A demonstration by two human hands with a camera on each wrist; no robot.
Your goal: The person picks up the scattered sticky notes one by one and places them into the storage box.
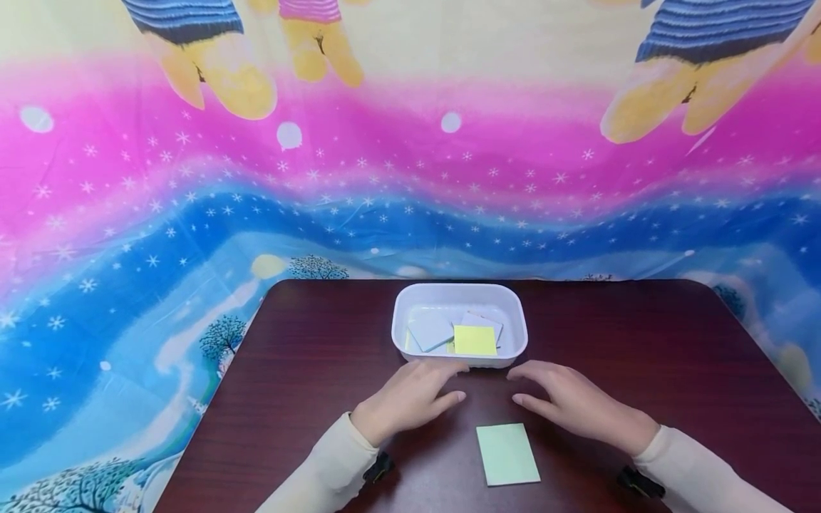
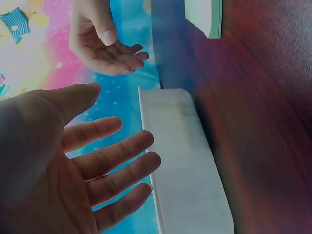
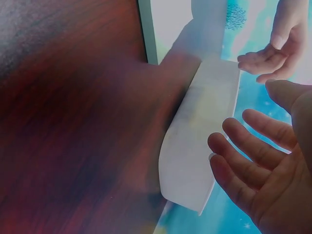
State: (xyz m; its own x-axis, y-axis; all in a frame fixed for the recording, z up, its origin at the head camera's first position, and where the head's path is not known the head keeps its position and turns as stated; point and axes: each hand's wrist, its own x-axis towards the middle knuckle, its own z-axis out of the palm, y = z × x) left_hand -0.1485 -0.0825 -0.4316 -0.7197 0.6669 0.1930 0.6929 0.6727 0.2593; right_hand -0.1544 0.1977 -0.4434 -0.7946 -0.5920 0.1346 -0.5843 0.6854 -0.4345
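A white plastic tub (image 1: 458,362) stands near the table's far edge with several sticky note pads inside. On top lies a yellow pad (image 1: 474,340); a pale bluish pad (image 1: 431,332) leans to its left. My left hand (image 1: 413,397) hovers by the tub's near left side, fingers relaxed and holding nothing. Opposite it, my right hand (image 1: 577,402) is at the near right side, fingers loosely bent and likewise holding nothing. Between my forearms a light green sticky note pad (image 1: 508,454) lies flat on the table. Both wrist views show the tub's white side wall (image 2: 183,156) beyond the spread fingers.
The dark reddish-brown table (image 1: 308,356) has rounded far corners. Right behind it hangs a colourful cloth backdrop (image 1: 410,142) with cartoon figures and snowflakes. A black strap piece (image 1: 378,467) shows under the left wrist, another black strap piece (image 1: 641,482) under the right.
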